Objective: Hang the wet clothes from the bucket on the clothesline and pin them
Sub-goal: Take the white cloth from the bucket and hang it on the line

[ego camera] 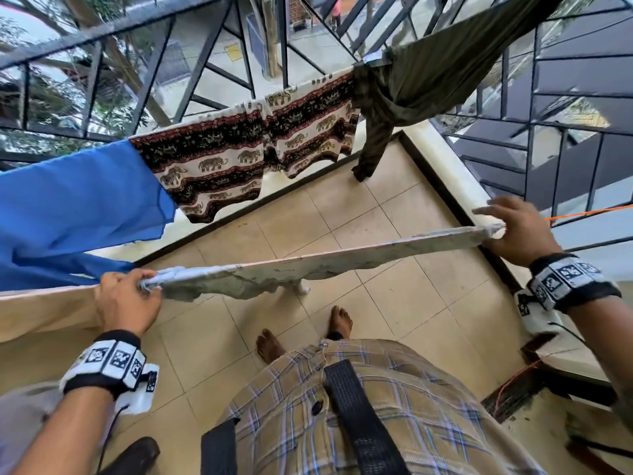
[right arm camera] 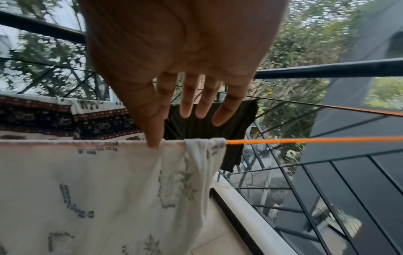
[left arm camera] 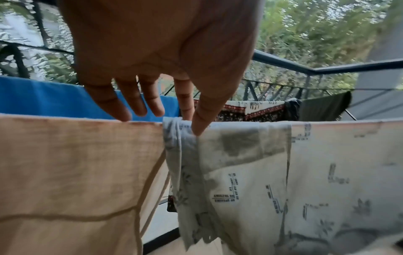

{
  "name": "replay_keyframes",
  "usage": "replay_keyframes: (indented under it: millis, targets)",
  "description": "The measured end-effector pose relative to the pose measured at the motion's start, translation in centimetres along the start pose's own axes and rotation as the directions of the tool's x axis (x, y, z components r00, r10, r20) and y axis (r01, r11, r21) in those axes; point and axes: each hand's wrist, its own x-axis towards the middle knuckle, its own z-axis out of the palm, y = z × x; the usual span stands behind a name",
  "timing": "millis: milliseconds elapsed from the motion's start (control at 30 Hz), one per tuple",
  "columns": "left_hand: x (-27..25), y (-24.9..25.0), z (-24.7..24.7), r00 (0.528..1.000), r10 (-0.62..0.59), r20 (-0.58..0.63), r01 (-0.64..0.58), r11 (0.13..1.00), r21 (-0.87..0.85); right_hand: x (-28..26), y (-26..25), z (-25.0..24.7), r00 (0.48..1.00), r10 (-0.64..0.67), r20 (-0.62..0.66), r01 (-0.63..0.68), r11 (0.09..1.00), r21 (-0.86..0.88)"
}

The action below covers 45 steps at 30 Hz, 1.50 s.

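Note:
A white printed cloth hangs over the orange clothesline, stretched between my two hands. My left hand pinches its bunched left end between thumb and forefinger; the other fingers rest on the top edge of a beige cloth beside it. My right hand is at the right end with fingers straight and spread. Only its thumb presses the cloth on the line. No bucket or pins are in view.
On a farther line hang a blue cloth, an elephant-print cloth and a dark green garment. A black metal railing and a low ledge bound the tiled balcony. My bare feet stand below the line.

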Motion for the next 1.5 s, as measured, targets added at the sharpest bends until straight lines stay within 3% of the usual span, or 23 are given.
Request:
replay_keyframes:
  millis: [67,133,267,400,633,933,1100,1200,1300,1500]
  targets:
    - [-0.5,0.9,-0.1,0.999,0.032,-0.038,-0.029,0.996,0.08,1.5,-0.9,-0.2,0.99,-0.057,0.133,0.065,0.996,-0.06]
    - [-0.1,1.0,0.2,0.991,0.134,-0.008,-0.132,0.986,0.099,2.8,-1.7,-0.3,0.966,-0.038,0.254,0.077,0.986,-0.146]
    - [1.0,1.2,0.4,0.93,0.354,0.1,-0.366,0.915,0.17,4.3,-2.8,-0.8,0.92,0.136,0.367,-0.029,0.959,-0.283]
    - [0.9,1.3,-0.2,0.904,0.418,0.092,-0.427,0.895,0.128,4.2,-2.2,-1.2,0.93,0.15,0.335,-0.074,0.971,-0.228]
    - [-0.5,-1.4,-0.5,0.847,0.53,0.031,-0.529,0.838,0.136,0.1,0.7,-1.0,0.982,0.145,0.124,-0.127,0.982,-0.141]
    - [-0.1,-0.4,0.7,0.884,0.462,0.073,-0.467,0.87,0.156,-0.5,0.5,-0.2,0.946,0.272,0.175,-0.223,0.941,-0.255]
    - [0.1,1.3,1.1,0.839,0.541,0.051,-0.544,0.834,0.097,-0.4,-1.8,1.0,0.993,0.078,0.089,-0.063,0.986,-0.153]
    - [-0.5,2.5,1.5,0.805,0.589,0.067,-0.592,0.804,0.05,-0.4,-3.3,3.1,0.985,-0.026,0.17,0.039,0.996,-0.078]
    - [-1.0,2.8,1.6,0.791,0.602,0.108,-0.609,0.791,0.058,-0.5,-3.3,4.2,0.965,0.048,0.259,-0.033,0.998,-0.062]
    - [-1.3,1.1,1.6,0.77,0.623,0.134,-0.631,0.776,0.017,-1.8,-1.9,3.7,0.972,0.126,0.196,-0.128,0.992,-0.004]
